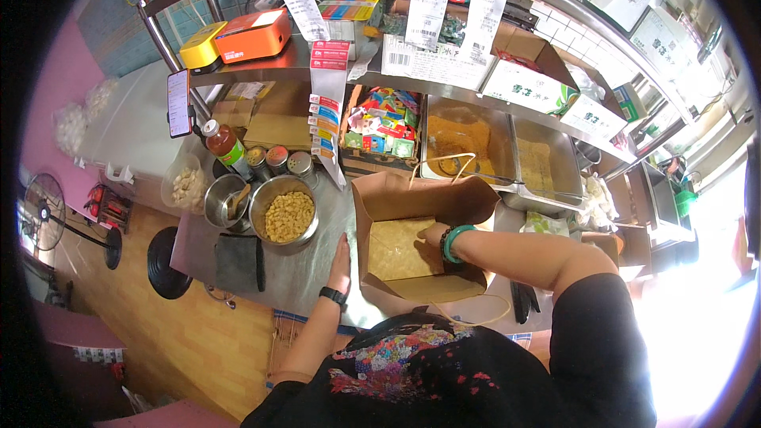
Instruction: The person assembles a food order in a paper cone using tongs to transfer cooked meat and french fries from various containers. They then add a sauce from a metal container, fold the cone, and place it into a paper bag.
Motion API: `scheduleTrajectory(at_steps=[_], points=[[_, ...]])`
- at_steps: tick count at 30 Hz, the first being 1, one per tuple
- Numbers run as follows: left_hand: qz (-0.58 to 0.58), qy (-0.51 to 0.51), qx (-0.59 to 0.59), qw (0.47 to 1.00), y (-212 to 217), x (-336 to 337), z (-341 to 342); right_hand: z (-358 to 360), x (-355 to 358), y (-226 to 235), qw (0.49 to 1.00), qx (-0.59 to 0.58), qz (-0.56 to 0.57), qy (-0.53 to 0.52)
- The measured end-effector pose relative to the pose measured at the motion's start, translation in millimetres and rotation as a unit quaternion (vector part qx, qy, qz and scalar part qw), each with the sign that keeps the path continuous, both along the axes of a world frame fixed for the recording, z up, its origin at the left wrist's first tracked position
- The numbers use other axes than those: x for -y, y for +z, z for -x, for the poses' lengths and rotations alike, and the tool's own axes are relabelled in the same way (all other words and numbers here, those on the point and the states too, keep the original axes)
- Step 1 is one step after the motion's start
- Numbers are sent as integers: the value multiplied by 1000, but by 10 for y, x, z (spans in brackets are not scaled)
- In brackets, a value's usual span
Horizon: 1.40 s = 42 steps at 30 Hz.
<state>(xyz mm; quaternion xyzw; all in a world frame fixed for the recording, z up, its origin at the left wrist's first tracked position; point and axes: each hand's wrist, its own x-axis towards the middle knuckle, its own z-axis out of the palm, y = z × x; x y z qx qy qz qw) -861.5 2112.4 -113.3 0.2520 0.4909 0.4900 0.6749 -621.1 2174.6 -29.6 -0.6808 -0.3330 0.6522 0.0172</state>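
A brown paper bag (412, 198) with twine handles stands open on the steel counter (293, 273). Inside it lies a flat tan paper packet (396, 252). My right hand (434, 233) reaches down into the bag and rests on the packet's far corner; beaded bracelets circle that wrist. Whether its fingers grip the packet is hidden. My left hand (341, 257) lies flat against the bag's outer left wall, fingers together, with a black band on the wrist.
A steel bowl of yellow kernels (285, 214) and a smaller pot with a spoon (224, 200) sit left of the bag. Spice jars, a sauce bottle (224, 145), a sachet crate (380, 131) and crumb trays (464, 139) stand behind. Receipts hang from the shelf.
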Motion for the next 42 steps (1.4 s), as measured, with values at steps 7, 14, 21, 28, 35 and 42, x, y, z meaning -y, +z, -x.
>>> scheduleTrajectory(at_steps=[7, 14, 21, 28, 35, 42], points=[[-54, -49, 262, 962, -263, -143, -401, 349, -241, 755, 770, 191, -206, 573], [24, 0, 271, 962, -43, -189, -451, 383, -484, 402, 582, 245, -97, 769], [41, 5, 242, 969, -292, -205, -368, 291, -357, 244, 290, 121, -118, 942], [29, 19, 167, 985, -289, -79, -297, 364, -300, -267, 287, 80, -177, 938], [10, 13, 128, 992, -209, -117, -284, 210, -567, -1496, 918, 69, 126, 369], [-20, 19, 85, 996, -174, -258, -119, 264, -633, -974, 817, 69, 8, 573]])
